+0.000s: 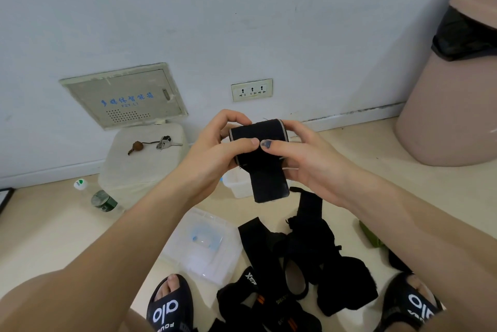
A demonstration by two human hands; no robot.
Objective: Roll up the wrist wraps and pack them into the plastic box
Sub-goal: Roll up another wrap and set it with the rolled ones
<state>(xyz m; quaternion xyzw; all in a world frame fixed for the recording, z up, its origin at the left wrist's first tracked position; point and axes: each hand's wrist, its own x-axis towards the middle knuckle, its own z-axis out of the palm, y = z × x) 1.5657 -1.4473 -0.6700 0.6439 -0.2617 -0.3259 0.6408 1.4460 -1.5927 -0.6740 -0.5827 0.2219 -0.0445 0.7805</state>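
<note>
I hold a black wrist wrap (262, 159) up in front of me, mostly rolled, with its loose end hanging down. My left hand (224, 148) grips the roll from the left, thumb pressed on its front. My right hand (304, 155) grips it from the right, thumb meeting the left thumb. Below the roll, partly hidden, sits the open clear plastic box (236, 183). Its clear lid (204, 244) lies on the floor nearer me. Several more black wraps (304, 256) lie in a loose pile between my feet.
A white foam box (129, 167) with keys (164, 142) on top stands by the wall. A plastic bottle (99, 198) lies left of it. A pink bin (451, 105) with a black liner stands at right. My slippered feet (169, 304) frame the pile.
</note>
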